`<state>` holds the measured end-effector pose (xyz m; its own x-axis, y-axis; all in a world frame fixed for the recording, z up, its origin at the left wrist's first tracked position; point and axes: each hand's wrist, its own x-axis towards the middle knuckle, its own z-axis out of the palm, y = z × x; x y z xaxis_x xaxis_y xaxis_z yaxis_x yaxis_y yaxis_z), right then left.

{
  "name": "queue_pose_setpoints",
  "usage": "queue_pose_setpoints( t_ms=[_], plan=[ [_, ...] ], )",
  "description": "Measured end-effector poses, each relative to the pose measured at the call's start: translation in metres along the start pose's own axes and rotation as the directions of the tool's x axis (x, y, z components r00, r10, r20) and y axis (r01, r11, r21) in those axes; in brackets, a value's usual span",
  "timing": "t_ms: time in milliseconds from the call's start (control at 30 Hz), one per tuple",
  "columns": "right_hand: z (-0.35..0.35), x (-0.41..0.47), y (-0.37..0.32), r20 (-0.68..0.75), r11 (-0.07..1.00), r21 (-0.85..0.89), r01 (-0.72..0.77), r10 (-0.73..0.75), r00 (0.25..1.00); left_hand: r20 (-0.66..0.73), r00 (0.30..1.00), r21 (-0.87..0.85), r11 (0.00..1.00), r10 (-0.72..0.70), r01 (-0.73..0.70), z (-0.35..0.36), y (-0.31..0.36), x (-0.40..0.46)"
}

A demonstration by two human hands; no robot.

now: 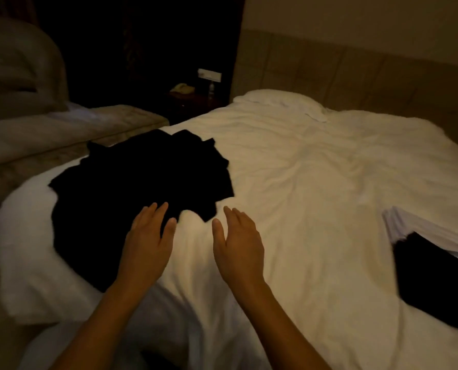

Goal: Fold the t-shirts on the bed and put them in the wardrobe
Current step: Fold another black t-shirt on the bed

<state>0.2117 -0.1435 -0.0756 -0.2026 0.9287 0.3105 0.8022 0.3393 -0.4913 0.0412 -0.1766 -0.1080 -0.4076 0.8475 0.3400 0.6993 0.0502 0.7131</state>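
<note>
Both hands reach out over a bed [316, 182] covered with a rumpled white duvet. The left hand [149, 236] has its fingers straight and spread a little, palm down, and holds nothing; its fingertips lie over the near edge of a heap of black t-shirts [142, 177], though whether they press on the cloth or hover just above it cannot be told. The right hand [240, 241] is likewise flat and relaxed, fingers extended, holding nothing, above the bare white duvet just beside the heap's near right corner.

The black t-shirts lie crumpled and unfolded on the left part of the bed, spreading from near the left edge toward the middle; the dim light hides their folds and how many there are. At the right edge of the view another dark piece of cloth [436, 273] lies on the bed, well apart from the heap, with a white fold of bedding beside it.

A white pillow [281, 102] sits at the head of the bed against a padded headboard [356, 76]. Beyond the bed's far left corner, a nightstand [190, 101] carries a telephone [182, 88]. A second bed [62, 129] stands to the left
</note>
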Motion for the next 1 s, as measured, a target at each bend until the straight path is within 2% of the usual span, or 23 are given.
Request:
queue_pose_setpoints(
  t_ms=[267,467,633,733,767,867,1000],
  plan=[
    [0.097,0.059,-0.035,0.096,0.996,0.022,0.088,-0.090,0.991,-0.135,0.984,0.048,0.991,-0.119,0.126,-0.008,-0.075,0.045],
    [0.141,0.113,-0.055,0.121,0.983,0.013,0.181,-0.181,0.976,-0.108,0.982,0.215,0.961,-0.154,0.175,0.000,-0.103,0.083],
    [0.165,0.149,-0.063,0.193,0.993,0.086,0.085,-0.101,0.976,-0.084,0.971,0.315,0.919,-0.222,0.238,0.003,-0.133,0.109],
    [0.180,0.159,-0.064,0.218,0.978,-0.166,0.126,-0.088,0.972,-0.123,0.974,0.309,0.925,-0.190,0.219,0.009,-0.145,0.113],
    [0.184,0.160,-0.064,0.214,0.968,-0.200,0.153,-0.109,0.971,-0.135,0.976,0.299,0.932,-0.171,0.205,0.010,-0.147,0.114],
    [0.190,0.158,-0.063,0.185,0.968,-0.156,0.198,-0.168,0.968,-0.152,0.977,0.224,0.958,-0.147,0.179,0.016,-0.154,0.115],
    [0.191,0.153,-0.054,0.101,0.987,-0.020,0.158,-0.155,0.983,-0.184,0.966,0.096,0.975,-0.180,0.200,0.019,-0.158,0.113]
  ],
)
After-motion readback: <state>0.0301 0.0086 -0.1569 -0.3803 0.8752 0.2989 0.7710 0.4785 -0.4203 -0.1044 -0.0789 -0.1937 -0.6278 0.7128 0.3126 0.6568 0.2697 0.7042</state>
